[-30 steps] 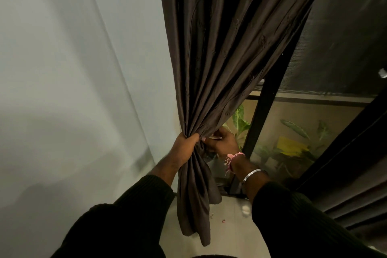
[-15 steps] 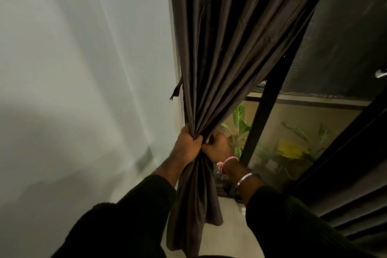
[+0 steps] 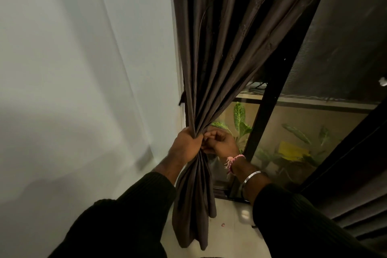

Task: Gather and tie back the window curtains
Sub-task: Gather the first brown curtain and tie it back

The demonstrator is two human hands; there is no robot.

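- Gripping the dark brown curtain [image 3: 219,52], the left hand [image 3: 185,144] has its fingers wrapped round the bunched folds beside the white wall [image 3: 73,90].
- The right hand [image 3: 222,142] (pink thread and a metal bangle [image 3: 250,178] at the wrist) curls against the same gather, pinching the cloth.
- Below both hands the curtain hangs loose above the pale floor [image 3: 230,236].
- Leafy plants [image 3: 239,119] show through the window glass.
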